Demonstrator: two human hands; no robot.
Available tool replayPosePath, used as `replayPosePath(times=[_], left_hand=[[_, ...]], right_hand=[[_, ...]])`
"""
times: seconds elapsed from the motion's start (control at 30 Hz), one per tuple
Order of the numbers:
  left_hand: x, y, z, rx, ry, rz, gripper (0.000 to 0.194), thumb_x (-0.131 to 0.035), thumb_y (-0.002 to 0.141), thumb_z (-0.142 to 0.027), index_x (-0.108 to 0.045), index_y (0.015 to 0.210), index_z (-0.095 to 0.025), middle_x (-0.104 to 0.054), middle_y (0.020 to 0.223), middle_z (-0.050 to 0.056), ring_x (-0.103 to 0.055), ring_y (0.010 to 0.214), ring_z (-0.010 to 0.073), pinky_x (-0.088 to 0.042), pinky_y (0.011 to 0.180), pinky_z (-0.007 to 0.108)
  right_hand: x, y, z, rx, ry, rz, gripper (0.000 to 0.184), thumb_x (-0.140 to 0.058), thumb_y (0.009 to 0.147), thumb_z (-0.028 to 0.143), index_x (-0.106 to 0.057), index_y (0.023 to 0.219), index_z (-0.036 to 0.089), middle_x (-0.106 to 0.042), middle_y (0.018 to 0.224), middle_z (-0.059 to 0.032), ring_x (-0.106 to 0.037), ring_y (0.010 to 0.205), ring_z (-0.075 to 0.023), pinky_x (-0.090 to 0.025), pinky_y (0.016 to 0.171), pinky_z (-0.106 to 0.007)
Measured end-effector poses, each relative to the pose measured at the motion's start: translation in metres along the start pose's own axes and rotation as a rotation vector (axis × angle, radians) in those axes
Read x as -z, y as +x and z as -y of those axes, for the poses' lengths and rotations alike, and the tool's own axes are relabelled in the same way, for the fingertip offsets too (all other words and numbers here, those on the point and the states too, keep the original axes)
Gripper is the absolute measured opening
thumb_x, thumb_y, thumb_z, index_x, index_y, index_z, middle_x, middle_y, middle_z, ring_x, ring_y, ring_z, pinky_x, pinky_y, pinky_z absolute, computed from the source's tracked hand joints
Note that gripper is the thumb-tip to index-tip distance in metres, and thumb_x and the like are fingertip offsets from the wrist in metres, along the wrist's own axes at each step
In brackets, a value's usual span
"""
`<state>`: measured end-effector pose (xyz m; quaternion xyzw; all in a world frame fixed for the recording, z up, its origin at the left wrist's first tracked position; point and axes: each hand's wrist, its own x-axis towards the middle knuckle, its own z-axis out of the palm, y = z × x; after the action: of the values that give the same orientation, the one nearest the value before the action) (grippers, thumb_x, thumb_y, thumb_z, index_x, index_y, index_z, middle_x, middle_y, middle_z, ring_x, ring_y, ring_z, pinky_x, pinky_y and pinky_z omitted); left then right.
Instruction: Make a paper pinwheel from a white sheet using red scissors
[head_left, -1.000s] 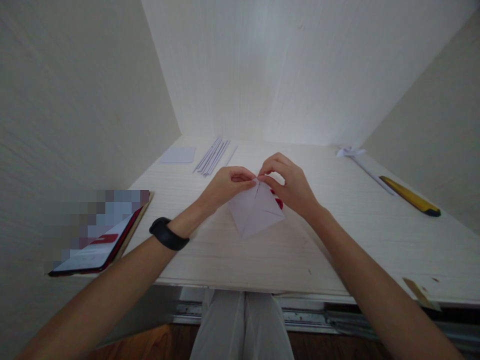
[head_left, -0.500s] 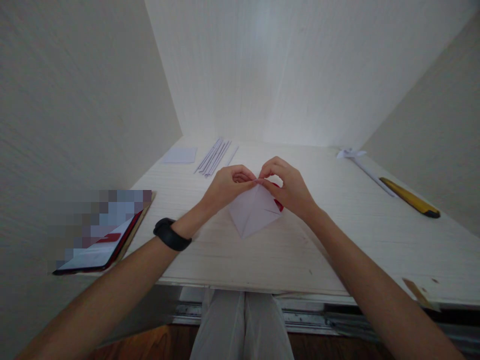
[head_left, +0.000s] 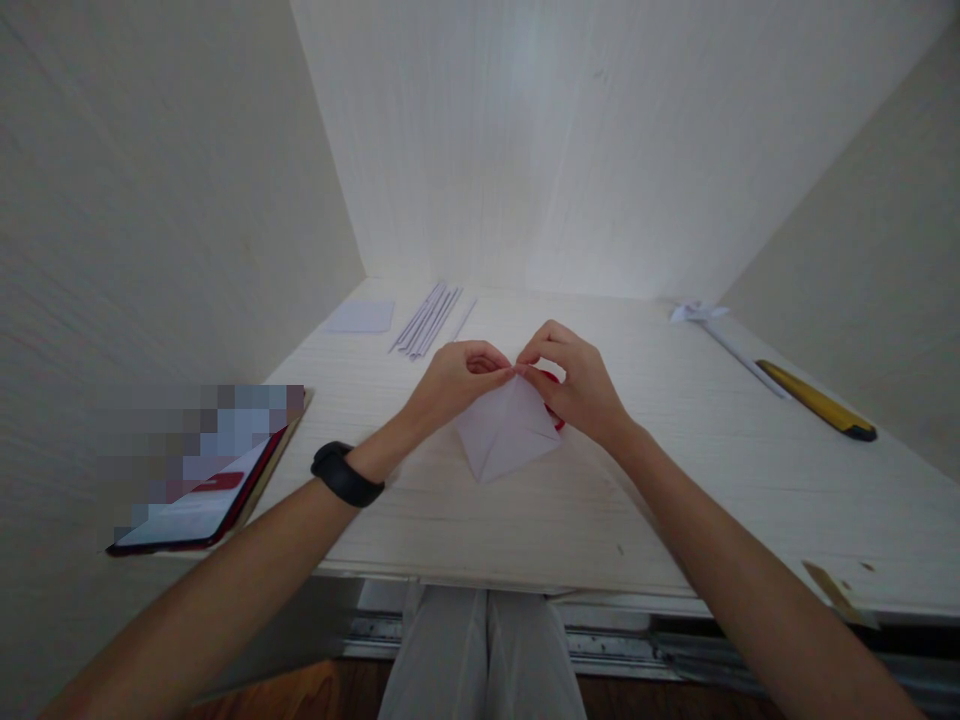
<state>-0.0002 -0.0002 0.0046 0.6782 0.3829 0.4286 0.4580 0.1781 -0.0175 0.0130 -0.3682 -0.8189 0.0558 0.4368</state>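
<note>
A creased white sheet of paper (head_left: 504,430) hangs tilted over the table, one corner toward me. My left hand (head_left: 466,378) pinches its far corner between thumb and fingers. At the same corner my right hand (head_left: 571,378) is closed in a pinch, its fingertips touching those of the left. A short dark line, perhaps a slit, shows near the sheet's right corner. Behind the paper and right hand, red handles (head_left: 556,380), perhaps of scissors, are partly hidden.
Several thin rolled paper sticks (head_left: 427,320) lie at the back left beside a flat paper sheet (head_left: 361,316). A paper pinwheel on a stick (head_left: 699,312) and a yellow cutter knife (head_left: 814,400) lie right. A tablet (head_left: 202,500) stands left. Walls enclose three sides.
Both hands keep their pinch at the paper's far corner. The sheet's near corner has shifted very slightly left; the whole view has moved a little.
</note>
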Motion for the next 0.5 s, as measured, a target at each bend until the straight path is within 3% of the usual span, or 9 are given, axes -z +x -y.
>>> replayPosePath(times=[0.5], left_hand=[[0.0003, 0.0015, 0.0046, -0.017, 0.010, 0.008, 0.015, -0.074, 0.069, -0.028, -0.068, 0.071, -0.015, -0.071, 0.070, 0.004, -0.064, 0.064, 0.0128, -0.048, 0.059, 0.023]], right_hand=[[0.0003, 0.0058, -0.0048, -0.108, 0.073, -0.022, 0.014, -0.068, 0.080, 0.013, -0.065, 0.068, 0.019, -0.063, 0.077, -0.0023, -0.060, 0.073, -0.0160, -0.047, 0.070, -0.031]])
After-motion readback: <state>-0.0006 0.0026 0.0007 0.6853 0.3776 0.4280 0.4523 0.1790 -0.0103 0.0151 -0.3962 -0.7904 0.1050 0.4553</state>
